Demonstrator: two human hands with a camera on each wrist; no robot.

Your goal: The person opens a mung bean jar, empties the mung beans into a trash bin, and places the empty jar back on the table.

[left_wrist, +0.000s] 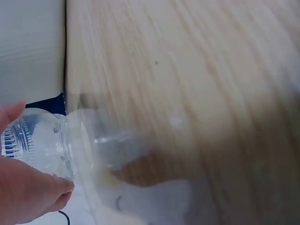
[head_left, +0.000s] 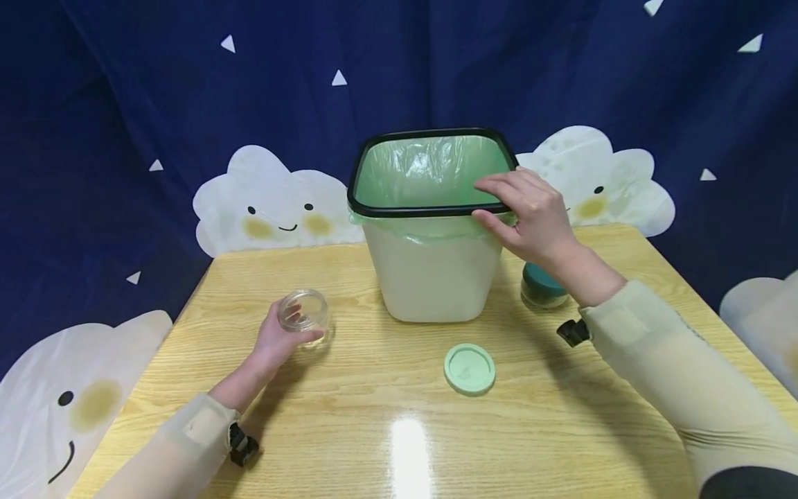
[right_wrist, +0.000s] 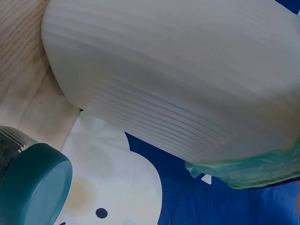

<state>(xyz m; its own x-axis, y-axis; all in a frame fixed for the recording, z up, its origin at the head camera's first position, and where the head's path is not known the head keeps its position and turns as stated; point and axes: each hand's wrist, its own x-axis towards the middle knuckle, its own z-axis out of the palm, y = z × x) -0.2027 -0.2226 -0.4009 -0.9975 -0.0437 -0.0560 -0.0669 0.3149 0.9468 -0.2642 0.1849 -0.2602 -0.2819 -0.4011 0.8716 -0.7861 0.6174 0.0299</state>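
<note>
My left hand grips a clear glass jar at the left of the table, fingers and thumb round its side. The jar has no lid on. In the left wrist view the jar shows ribbed glass between thumb and fingers. At the front right corner of a white trash bin, my right hand has its fingers stretched over the black rim and its thumb just outside, spread apart. A green liner bag lines the bin.
A pale green round lid lies on the wooden table in front of the bin. Right of the bin, partly behind my right forearm, stands a glass jar with a teal lid. A dark blue curtain hangs behind.
</note>
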